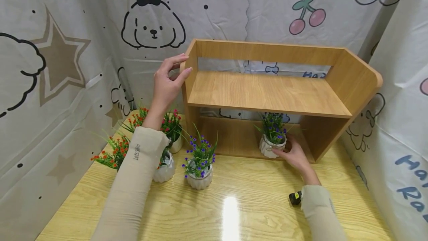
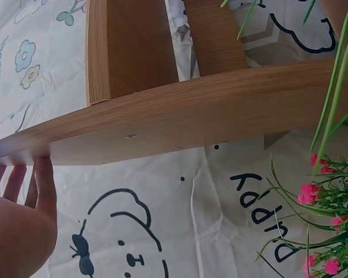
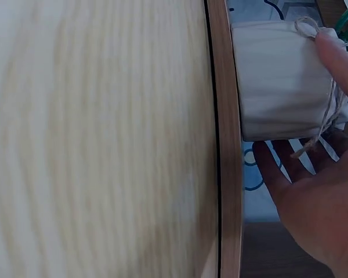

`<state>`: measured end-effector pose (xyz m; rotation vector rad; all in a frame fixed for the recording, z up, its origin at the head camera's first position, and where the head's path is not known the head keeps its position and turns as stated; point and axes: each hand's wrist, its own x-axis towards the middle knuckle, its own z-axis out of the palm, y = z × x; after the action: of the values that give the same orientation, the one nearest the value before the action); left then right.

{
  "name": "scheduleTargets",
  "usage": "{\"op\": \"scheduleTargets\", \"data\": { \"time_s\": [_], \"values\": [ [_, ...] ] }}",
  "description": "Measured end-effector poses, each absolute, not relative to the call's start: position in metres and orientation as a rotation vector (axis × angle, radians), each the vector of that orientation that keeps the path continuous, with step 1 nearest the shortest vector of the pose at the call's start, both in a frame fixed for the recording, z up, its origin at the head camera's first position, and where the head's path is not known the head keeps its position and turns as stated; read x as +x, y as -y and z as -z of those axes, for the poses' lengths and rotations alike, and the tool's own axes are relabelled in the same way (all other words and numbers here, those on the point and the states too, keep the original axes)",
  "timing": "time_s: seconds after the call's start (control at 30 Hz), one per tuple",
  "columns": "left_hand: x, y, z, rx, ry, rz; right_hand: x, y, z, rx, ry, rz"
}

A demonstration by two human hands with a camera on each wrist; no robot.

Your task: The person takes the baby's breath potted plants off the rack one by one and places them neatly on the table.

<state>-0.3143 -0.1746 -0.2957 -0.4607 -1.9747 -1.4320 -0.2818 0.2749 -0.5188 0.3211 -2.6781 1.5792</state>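
A two-tier wooden shelf (image 1: 267,90) stands at the back of the table. My left hand (image 1: 167,81) grips the front edge of its left side panel (image 2: 133,136), thumb on one face and fingers on the other. On the lower tier, near the right end, is a potted plant with purple flowers (image 1: 273,129). My right hand (image 1: 295,155) holds its white pot (image 3: 284,81) from the right, thumb at the front rim beside a twine bow. The pot's base sits at the board's front edge (image 3: 227,145).
Left of the shelf stand several potted plants with red flowers (image 1: 115,151), partly hidden by my left sleeve (image 1: 130,181). Another purple-flowered plant (image 1: 199,176) stands in front of the shelf's left end. Printed curtains (image 1: 217,10) hang behind and beside the table (image 1: 260,203).
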Motion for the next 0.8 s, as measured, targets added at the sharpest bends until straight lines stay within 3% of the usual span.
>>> {"op": "scheduleTargets", "data": {
  "time_s": [0.43,0.8],
  "values": [
    [-0.294,0.164,0.282,-0.443,1.987,1.456,-0.291,-0.278,0.519,0.258,2.756,-1.505],
    [-0.313,0.176,0.295,-0.474,1.990,1.450,-0.292,-0.277,0.519,0.210,2.796,-1.481]
  ]
}}
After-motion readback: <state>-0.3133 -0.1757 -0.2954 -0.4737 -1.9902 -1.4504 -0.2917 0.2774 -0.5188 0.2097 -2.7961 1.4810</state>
